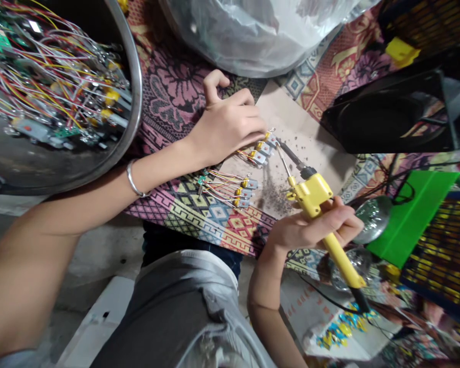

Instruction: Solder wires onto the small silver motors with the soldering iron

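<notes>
My right hand is wrapped round a yellow soldering gun, whose dark tip and thin metal feed tube point up and left. The tip meets the end of a small grey motor with a yellow disc on it. My left hand reaches in from the left, its fingertips closed at that motor; the exact grip is partly hidden. Two similar wired motors lie just below. Nearer my body lies another set of grey motors, joined by thin wires to a small green circuit board.
At left stands a metal bowl with many wired motors. A plastic bag sits at the back. A black fan-like frame, green box and dark basket are at right. Dark specks dot the pale board.
</notes>
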{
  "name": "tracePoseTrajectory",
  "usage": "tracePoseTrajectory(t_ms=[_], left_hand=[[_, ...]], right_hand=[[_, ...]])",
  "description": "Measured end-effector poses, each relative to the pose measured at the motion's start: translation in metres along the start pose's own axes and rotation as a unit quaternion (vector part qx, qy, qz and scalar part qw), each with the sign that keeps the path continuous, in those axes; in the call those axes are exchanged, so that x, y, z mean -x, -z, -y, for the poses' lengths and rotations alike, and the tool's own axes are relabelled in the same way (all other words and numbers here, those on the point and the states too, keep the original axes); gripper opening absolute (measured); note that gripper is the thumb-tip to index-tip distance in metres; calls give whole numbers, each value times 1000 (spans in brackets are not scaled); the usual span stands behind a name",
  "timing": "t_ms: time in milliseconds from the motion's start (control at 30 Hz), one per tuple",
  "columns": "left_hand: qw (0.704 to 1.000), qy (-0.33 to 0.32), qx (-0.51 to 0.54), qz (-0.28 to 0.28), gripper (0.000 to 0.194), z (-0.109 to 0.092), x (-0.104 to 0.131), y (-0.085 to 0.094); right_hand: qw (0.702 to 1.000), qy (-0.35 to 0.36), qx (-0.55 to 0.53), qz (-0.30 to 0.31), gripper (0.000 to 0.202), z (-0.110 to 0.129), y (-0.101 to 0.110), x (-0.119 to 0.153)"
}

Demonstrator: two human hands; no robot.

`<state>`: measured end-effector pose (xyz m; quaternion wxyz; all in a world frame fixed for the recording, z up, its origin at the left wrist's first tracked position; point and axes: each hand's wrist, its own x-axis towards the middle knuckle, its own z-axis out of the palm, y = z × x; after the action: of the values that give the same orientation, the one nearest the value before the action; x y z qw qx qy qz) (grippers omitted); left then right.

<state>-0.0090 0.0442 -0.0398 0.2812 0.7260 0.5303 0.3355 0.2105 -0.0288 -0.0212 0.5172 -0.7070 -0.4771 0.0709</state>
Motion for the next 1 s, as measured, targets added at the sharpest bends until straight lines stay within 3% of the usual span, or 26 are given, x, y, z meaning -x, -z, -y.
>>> tracePoseTrajectory(t_ms=[100, 300, 567, 667, 800, 1000], left_hand=[[1000, 4, 1, -3, 22, 0, 0, -1], [1000, 1, 8, -5, 16, 1, 2, -1], [994, -49, -39, -91, 19, -19, 6, 12], [993, -54, -23, -100, 22, -28, 9, 17], [986, -54, 131, -88, 40, -47, 13, 21], [913, -23, 404, -58, 61, -87, 38, 11]], right_hand=[[991, 29, -55, -122, 29, 6, -14, 3], [989, 17, -77, -126, 28, 5, -16, 0], [981, -12, -107, -163, 28, 3, -8, -4], [967, -3, -156, -200, 28, 3, -5, -9], [953, 0, -194, -232, 30, -3, 3, -12], [950, -50, -167, -258, 36, -19, 34, 1]])
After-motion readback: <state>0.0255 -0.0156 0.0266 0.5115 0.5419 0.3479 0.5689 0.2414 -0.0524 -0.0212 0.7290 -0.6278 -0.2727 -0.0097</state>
